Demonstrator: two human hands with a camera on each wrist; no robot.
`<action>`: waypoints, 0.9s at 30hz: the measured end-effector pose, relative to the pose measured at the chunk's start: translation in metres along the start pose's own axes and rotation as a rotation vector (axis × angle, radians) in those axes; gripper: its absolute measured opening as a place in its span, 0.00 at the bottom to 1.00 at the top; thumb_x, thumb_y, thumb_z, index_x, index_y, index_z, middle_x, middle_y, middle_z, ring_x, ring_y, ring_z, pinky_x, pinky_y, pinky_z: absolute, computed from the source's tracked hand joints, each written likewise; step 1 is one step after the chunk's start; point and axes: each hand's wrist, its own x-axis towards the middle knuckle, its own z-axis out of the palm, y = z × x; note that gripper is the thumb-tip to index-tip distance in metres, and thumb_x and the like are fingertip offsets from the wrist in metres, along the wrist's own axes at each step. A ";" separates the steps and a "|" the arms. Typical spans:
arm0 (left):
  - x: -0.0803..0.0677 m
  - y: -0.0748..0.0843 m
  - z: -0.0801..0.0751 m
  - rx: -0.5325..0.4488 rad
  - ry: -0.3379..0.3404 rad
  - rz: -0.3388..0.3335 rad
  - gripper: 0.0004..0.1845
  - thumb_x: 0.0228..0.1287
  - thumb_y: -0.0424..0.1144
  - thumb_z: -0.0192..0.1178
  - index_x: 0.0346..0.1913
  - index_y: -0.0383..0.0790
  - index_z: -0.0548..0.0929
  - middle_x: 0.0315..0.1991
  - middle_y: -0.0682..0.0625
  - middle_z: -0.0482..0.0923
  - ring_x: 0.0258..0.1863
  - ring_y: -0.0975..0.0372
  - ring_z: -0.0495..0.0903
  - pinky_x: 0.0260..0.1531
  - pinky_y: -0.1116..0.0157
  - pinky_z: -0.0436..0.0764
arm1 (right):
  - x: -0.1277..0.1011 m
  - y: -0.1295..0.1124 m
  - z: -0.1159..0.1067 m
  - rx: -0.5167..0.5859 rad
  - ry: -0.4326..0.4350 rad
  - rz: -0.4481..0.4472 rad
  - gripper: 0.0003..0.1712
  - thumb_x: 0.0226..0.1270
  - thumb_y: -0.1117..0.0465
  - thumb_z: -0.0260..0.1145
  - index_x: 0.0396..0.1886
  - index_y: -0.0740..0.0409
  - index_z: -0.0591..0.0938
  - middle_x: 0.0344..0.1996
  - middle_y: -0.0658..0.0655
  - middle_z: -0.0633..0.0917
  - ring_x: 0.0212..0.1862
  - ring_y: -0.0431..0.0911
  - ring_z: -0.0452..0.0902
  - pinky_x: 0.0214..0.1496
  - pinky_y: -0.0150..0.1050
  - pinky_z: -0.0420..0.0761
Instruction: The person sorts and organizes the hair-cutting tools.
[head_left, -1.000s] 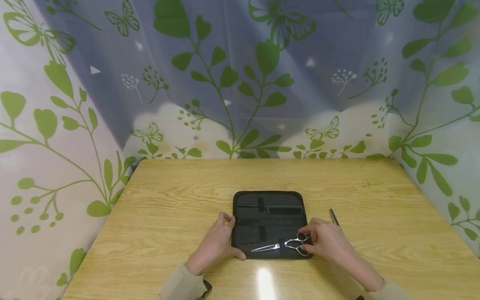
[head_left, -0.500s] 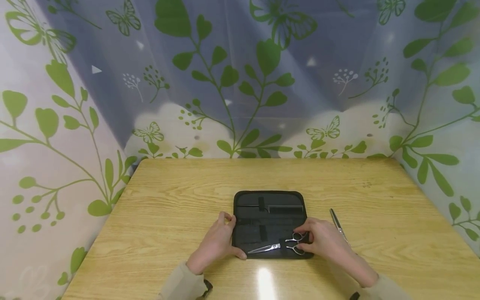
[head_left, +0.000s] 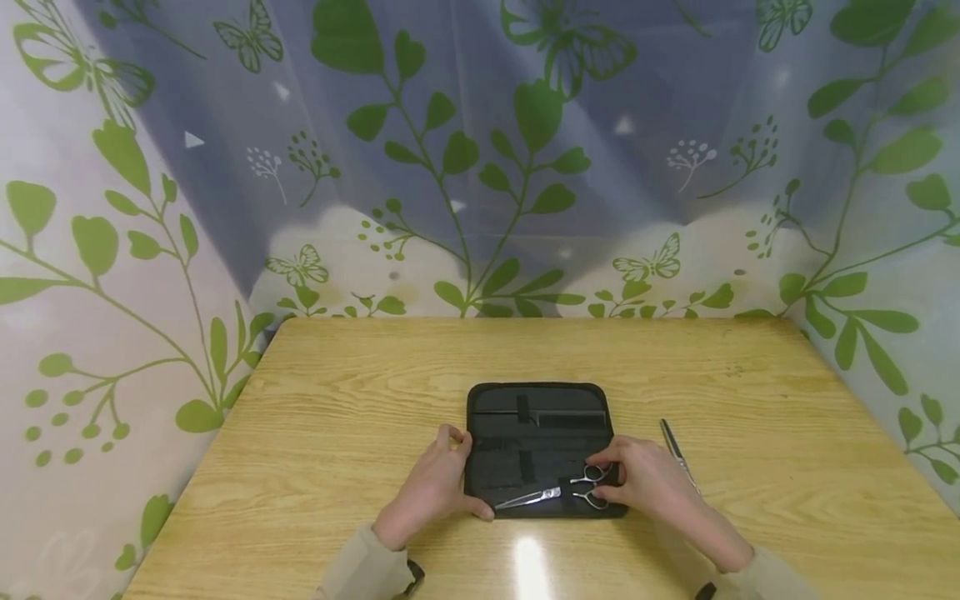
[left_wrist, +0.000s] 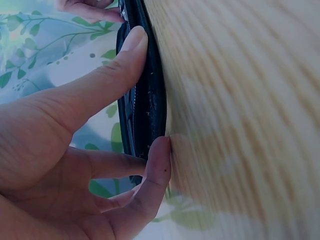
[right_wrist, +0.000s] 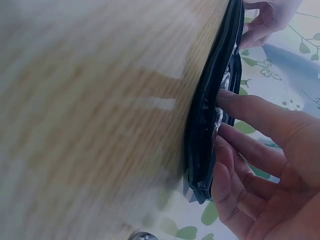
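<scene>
A black zip case (head_left: 536,446) lies open on the wooden table (head_left: 337,400). Silver scissors (head_left: 551,494) lie along its near edge, blades pointing left. My right hand (head_left: 603,482) grips their finger loops at the case's right side; in the right wrist view its fingers (right_wrist: 235,130) curl against the case edge (right_wrist: 207,105). My left hand (head_left: 459,475) holds the case's left edge, thumb on top near the front corner. In the left wrist view the thumb (left_wrist: 125,55) lies on the case (left_wrist: 150,115) and a fingertip touches the table beside it.
A second slim metal tool (head_left: 675,446) lies on the table just right of the case, partly behind my right hand. A comb-like strip sits in the case's far pocket (head_left: 570,414). Leaf-patterned curtains (head_left: 480,167) close in the table on three sides.
My right hand has slid the scissors a little to the left across the case. More of the slim tool behind it now shows. The left hand has stayed put.
</scene>
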 end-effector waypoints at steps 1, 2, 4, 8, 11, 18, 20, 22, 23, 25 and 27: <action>0.000 0.000 0.000 -0.003 -0.003 0.002 0.62 0.30 0.49 0.87 0.68 0.19 0.69 0.59 0.37 0.66 0.47 0.50 0.75 0.51 0.51 0.79 | 0.000 0.000 0.000 -0.004 -0.002 0.010 0.19 0.43 0.57 0.85 0.39 0.50 0.92 0.26 0.42 0.81 0.21 0.31 0.65 0.20 0.30 0.67; 0.000 0.000 0.000 -0.006 -0.005 0.004 0.62 0.30 0.49 0.87 0.68 0.19 0.69 0.59 0.37 0.66 0.47 0.50 0.75 0.51 0.51 0.79 | 0.000 0.000 0.000 -0.011 -0.002 0.016 0.19 0.43 0.56 0.85 0.39 0.50 0.92 0.25 0.42 0.81 0.21 0.31 0.65 0.20 0.30 0.67; 0.000 -0.001 0.000 -0.011 -0.008 0.003 0.62 0.31 0.49 0.87 0.68 0.19 0.69 0.59 0.37 0.66 0.47 0.50 0.75 0.52 0.51 0.79 | 0.000 -0.001 0.000 -0.025 -0.002 0.027 0.19 0.42 0.55 0.86 0.38 0.48 0.92 0.26 0.42 0.82 0.21 0.33 0.66 0.20 0.31 0.66; 0.000 -0.001 0.000 -0.014 -0.010 -0.003 0.62 0.30 0.49 0.87 0.68 0.19 0.68 0.60 0.37 0.66 0.48 0.49 0.75 0.52 0.51 0.79 | -0.001 -0.003 0.000 -0.047 0.004 0.035 0.18 0.40 0.54 0.86 0.36 0.47 0.92 0.28 0.43 0.85 0.21 0.34 0.66 0.20 0.31 0.66; 0.000 0.000 0.000 -0.013 -0.013 -0.003 0.62 0.31 0.50 0.87 0.69 0.19 0.68 0.60 0.37 0.66 0.49 0.49 0.75 0.52 0.51 0.79 | -0.002 -0.005 0.000 -0.055 0.001 0.050 0.18 0.39 0.54 0.87 0.34 0.46 0.92 0.28 0.42 0.85 0.21 0.33 0.67 0.20 0.31 0.65; 0.000 -0.001 0.001 -0.004 -0.015 0.003 0.62 0.31 0.50 0.87 0.69 0.19 0.68 0.60 0.37 0.66 0.48 0.49 0.75 0.52 0.51 0.79 | -0.001 -0.010 0.002 -0.071 0.001 0.015 0.18 0.39 0.52 0.87 0.32 0.45 0.90 0.27 0.41 0.84 0.26 0.35 0.74 0.24 0.32 0.70; 0.000 -0.001 0.001 0.003 -0.017 0.006 0.62 0.32 0.50 0.87 0.69 0.19 0.68 0.60 0.37 0.66 0.47 0.50 0.75 0.51 0.52 0.80 | 0.000 -0.011 0.004 -0.076 0.002 0.002 0.18 0.38 0.51 0.87 0.32 0.45 0.90 0.27 0.41 0.84 0.26 0.36 0.75 0.24 0.32 0.71; 0.000 -0.001 0.001 0.007 -0.018 0.008 0.62 0.32 0.50 0.87 0.68 0.19 0.68 0.59 0.37 0.66 0.46 0.50 0.75 0.51 0.52 0.80 | 0.000 -0.011 0.005 -0.077 0.000 0.010 0.19 0.38 0.51 0.87 0.32 0.45 0.90 0.27 0.41 0.84 0.26 0.35 0.74 0.24 0.31 0.71; 0.000 -0.001 0.001 0.009 -0.018 0.008 0.62 0.32 0.50 0.87 0.68 0.19 0.68 0.59 0.37 0.66 0.46 0.51 0.75 0.50 0.52 0.80 | 0.000 -0.012 0.005 -0.075 -0.002 0.015 0.19 0.38 0.51 0.87 0.32 0.45 0.90 0.27 0.41 0.84 0.25 0.35 0.74 0.24 0.31 0.71; 0.000 -0.001 0.000 0.006 -0.018 0.007 0.62 0.31 0.50 0.87 0.68 0.19 0.68 0.59 0.37 0.66 0.46 0.51 0.75 0.51 0.52 0.80 | 0.000 -0.013 0.006 -0.067 -0.003 0.023 0.19 0.37 0.52 0.87 0.32 0.45 0.90 0.27 0.42 0.84 0.25 0.35 0.74 0.23 0.31 0.70; 0.000 -0.001 0.000 0.001 -0.017 0.004 0.62 0.31 0.50 0.87 0.68 0.19 0.68 0.59 0.37 0.65 0.47 0.50 0.75 0.52 0.52 0.79 | 0.000 -0.014 0.006 -0.062 -0.002 0.027 0.19 0.37 0.52 0.87 0.32 0.45 0.90 0.27 0.42 0.84 0.25 0.35 0.74 0.24 0.31 0.71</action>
